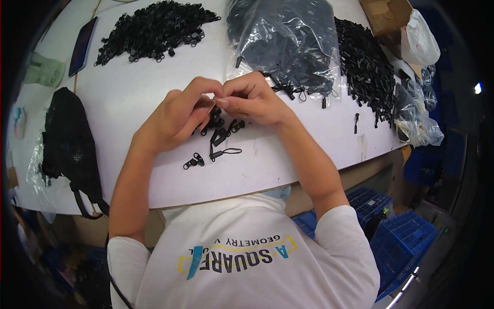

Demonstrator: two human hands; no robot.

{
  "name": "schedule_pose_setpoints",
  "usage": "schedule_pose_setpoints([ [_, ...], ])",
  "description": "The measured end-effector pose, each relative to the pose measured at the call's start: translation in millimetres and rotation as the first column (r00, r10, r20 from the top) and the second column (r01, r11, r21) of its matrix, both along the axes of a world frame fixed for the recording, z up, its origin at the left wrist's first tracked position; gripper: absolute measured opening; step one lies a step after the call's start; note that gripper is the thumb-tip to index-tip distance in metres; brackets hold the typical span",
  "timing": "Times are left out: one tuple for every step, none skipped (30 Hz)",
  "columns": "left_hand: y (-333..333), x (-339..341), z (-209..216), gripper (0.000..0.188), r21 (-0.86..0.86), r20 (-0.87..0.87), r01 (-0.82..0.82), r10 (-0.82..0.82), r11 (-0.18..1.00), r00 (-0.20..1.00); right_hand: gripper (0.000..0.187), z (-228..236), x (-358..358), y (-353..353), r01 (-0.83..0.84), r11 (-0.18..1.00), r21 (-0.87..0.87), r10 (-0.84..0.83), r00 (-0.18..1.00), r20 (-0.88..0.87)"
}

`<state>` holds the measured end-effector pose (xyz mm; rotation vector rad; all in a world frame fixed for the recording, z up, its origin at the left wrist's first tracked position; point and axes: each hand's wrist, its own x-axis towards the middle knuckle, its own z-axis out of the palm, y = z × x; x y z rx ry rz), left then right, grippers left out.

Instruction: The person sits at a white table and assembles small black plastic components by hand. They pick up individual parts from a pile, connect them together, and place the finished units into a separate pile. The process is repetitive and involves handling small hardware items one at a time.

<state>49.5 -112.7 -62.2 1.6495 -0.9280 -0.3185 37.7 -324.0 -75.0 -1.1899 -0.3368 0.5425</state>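
Over the white table (pixel 267 159), my left hand (pixel 177 116) and my right hand (pixel 254 99) meet with their fingertips pinched together. What they pinch is small and mostly hidden by the fingers. Just below them lie several black zipper sliders (pixel 194 161) and a black zipper pull with a cord loop (pixel 226 152). Beyond the left hand spreads a heap of black zipper sliders (pixel 154 32). A clear plastic bag (pixel 288 41) full of black pieces lies beyond the right hand, with loose cord pulls at its near edge.
More black pulls (pixel 364 69) are heaped at the right, beside a cardboard box (pixel 387 15) and a white plastic bag (pixel 421 38). At the left are a phone (pixel 83 46), a greenish container (pixel 45 71) and a black fabric bag (pixel 71 139). Blue crates (pixel 404 239) stand below the table's right side.
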Motion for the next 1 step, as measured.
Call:
schedule_pose_setpoints([
  [0.0, 1.0, 0.6, 0.029, 0.010, 0.048, -0.001, 0.000, 1.000, 0.999, 0.016, 3.6, 4.8, -2.4, 0.007, 1.000, -0.002, -0.007, 1.000, 0.019],
])
